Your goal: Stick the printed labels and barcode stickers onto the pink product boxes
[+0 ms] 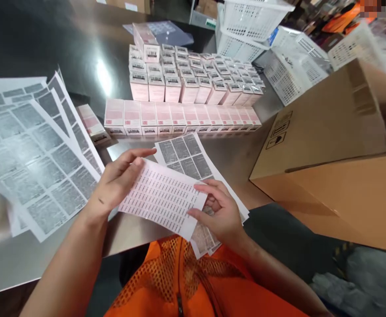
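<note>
We hold label sheet (pixel 161 198) above counter (pixel 232 154) edge: left hand (pixel 115 185) grip pinching far corner, right hand (pixel 221 213) grip pinching near edge. White baskets (pixel 245 26) at counter's far end, contents unseen.

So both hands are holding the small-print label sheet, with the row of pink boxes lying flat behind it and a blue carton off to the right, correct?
Not quite: the carton on the right is brown cardboard, not blue, as the head view shows. Both the left hand and right hand do hold the label sheet, with the pink boxes behind it.
</note>
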The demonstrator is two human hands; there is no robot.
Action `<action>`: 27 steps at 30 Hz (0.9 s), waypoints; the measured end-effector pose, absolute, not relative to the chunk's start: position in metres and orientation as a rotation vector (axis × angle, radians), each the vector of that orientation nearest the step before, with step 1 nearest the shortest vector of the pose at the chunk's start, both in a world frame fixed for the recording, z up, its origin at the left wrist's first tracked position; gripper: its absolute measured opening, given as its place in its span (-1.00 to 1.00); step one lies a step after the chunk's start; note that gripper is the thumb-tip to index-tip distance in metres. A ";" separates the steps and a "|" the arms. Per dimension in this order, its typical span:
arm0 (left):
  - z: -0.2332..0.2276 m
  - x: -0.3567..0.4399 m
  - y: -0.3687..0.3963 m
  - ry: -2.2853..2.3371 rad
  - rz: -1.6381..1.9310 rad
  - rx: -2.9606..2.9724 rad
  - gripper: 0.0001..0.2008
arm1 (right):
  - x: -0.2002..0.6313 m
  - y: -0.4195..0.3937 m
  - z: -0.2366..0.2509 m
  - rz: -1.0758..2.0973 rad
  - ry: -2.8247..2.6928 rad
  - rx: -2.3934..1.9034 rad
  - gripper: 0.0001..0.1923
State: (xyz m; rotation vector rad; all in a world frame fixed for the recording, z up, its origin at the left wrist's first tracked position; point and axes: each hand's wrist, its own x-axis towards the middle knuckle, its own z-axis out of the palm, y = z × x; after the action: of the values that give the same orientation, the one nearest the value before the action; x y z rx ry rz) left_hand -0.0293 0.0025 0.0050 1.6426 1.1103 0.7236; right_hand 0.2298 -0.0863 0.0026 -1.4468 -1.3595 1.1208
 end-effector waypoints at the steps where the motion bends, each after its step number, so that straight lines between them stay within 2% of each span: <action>1: 0.005 -0.029 0.002 1.062 0.784 1.640 -0.47 | 0.231 -0.081 0.002 1.129 -1.321 -1.419 -0.56; 4: 0.004 -0.024 -0.001 1.054 0.861 1.598 -0.35 | 0.235 -0.068 0.004 1.104 -1.314 -1.344 -0.50; 8: -0.005 -0.018 -0.001 1.168 0.817 1.548 -0.51 | 0.240 -0.057 0.008 1.054 -1.343 -1.332 -0.49; 12: -0.012 -0.015 0.001 1.198 0.961 1.513 -0.56 | 0.244 -0.050 0.004 1.042 -1.375 -1.390 -0.48; 15: -0.013 -0.013 0.000 1.170 1.018 1.396 -0.52 | 0.249 -0.046 0.003 1.010 -1.447 -1.408 -0.56; 18: -0.012 -0.011 -0.001 1.149 0.965 1.346 -0.57 | 0.254 -0.042 0.008 1.004 -1.558 -1.417 -0.68; 20: -0.012 -0.010 -0.002 1.157 0.944 1.382 -0.61 | 0.255 -0.039 0.015 0.904 -1.673 -1.401 -0.72; 24: -0.013 -0.006 -0.004 1.172 0.935 1.502 -0.64 | 0.246 -0.032 0.027 0.600 -1.940 -1.278 -0.56; 27: -0.012 -0.003 -0.003 1.154 0.930 1.572 -0.69 | 0.237 -0.028 0.028 0.544 -2.037 -1.245 -0.71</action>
State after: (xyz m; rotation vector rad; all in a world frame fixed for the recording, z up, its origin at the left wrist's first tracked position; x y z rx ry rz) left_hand -0.0025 -0.0035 -0.0121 1.5722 1.1538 0.9297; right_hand 0.2374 -0.0283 0.0285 -1.2451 -2.0375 0.5440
